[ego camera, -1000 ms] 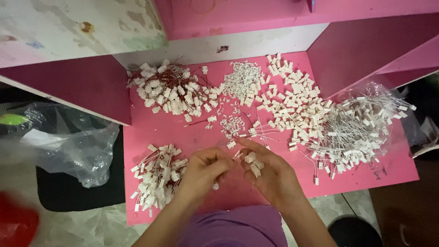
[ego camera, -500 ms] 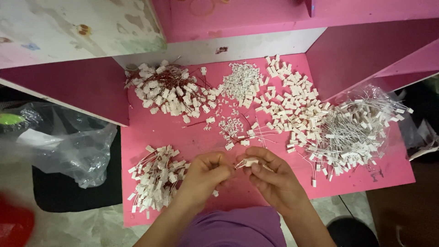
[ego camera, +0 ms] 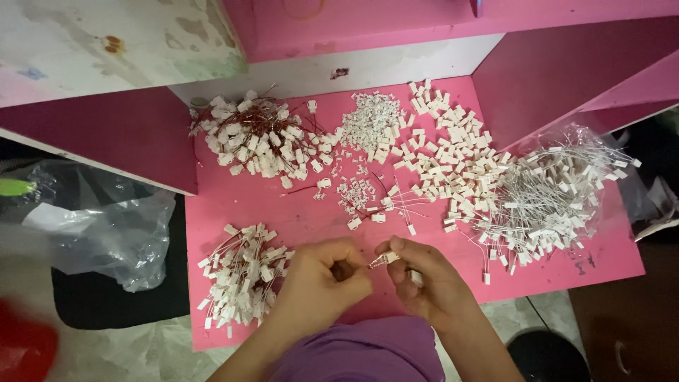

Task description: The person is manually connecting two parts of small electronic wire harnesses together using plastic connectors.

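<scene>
Head view, right hand (ego camera: 431, 283) fingers pinching small white connector (ego camera: 384, 259), left hand (ego camera: 322, 279) fingers curled, grip unclear

Light is falling evenly from above onto the pink tabletop (ego camera: 283, 205), bright and saturated through the middle of the frame, and the white connector piles (ego camera: 453, 152) sit close to blown-out with little detail in them. Shadows stay soft; a faint one lies under the left hand (ego camera: 322, 283) and right hand (ego camera: 428, 283). The right edge and lower right corner drop into near black. At the left edge a clear plastic bag (ego camera: 106, 226) throws pale glare, and the red shape (ego camera: 25, 350) in the lower left corner is pure blur. Straight edges bow slightly toward the corners
</scene>
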